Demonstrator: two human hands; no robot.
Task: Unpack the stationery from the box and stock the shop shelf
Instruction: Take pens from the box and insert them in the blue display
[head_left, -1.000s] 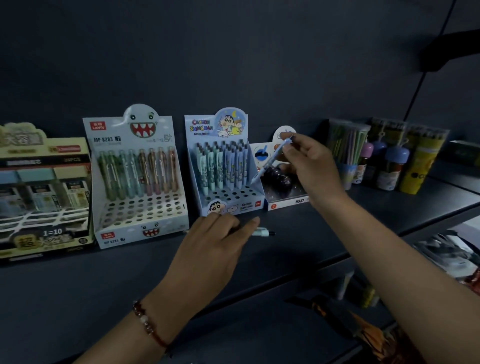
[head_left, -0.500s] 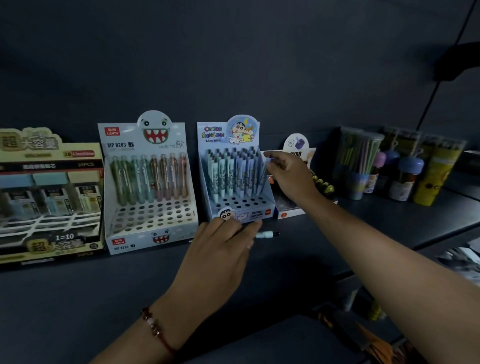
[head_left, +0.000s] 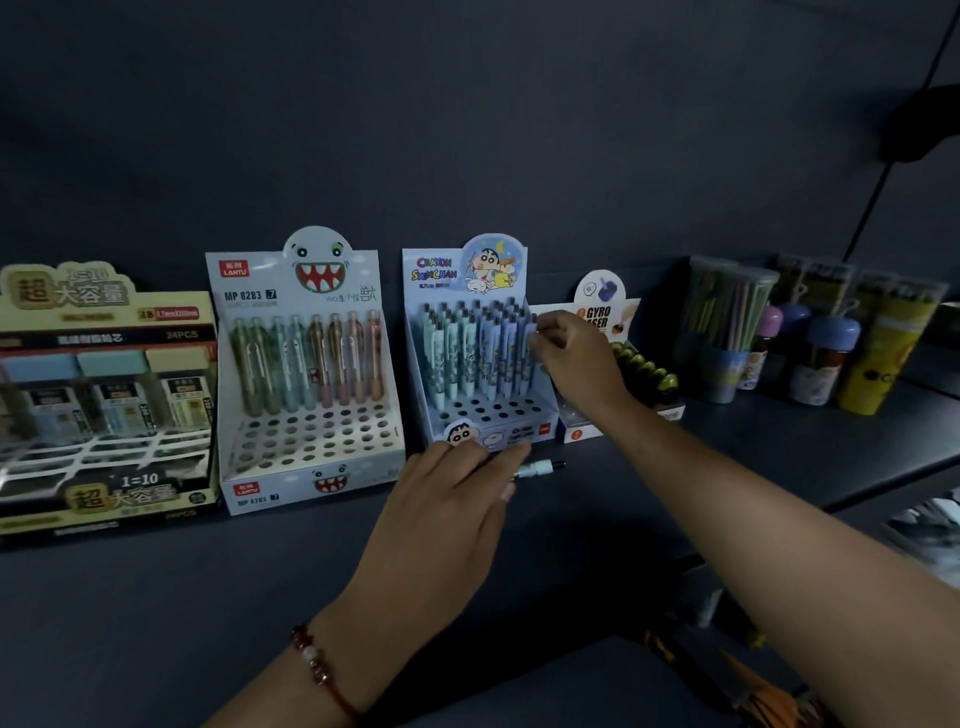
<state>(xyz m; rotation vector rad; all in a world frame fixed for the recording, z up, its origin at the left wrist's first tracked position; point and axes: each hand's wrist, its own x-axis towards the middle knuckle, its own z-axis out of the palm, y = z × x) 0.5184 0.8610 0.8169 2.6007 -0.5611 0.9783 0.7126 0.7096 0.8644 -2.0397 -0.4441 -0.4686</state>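
A blue cartoon pen display box (head_left: 478, 426) stands on the dark shelf (head_left: 156, 597), its back rows filled with upright pens (head_left: 467, 358) and its front holes bare. My right hand (head_left: 576, 358) pinches the top of a pen at the box's right end, the pen standing in its row. My left hand (head_left: 452, 509) lies flat, palm down, on the shelf in front of the box, fingers together over loose pens. One loose pen (head_left: 540, 469) pokes out from under its fingertips.
A white monster-face pen display (head_left: 311, 457) stands left of the blue box, and a lead-refill box (head_left: 104, 415) further left. A gyro eraser box (head_left: 602, 312) and several pencil tubs (head_left: 727, 338) stand to the right. A lower shelf holds packets (head_left: 924, 530).
My right hand carried a pen from above the eraser box left and down into the blue display's right end. My left hand stayed on the shelf.
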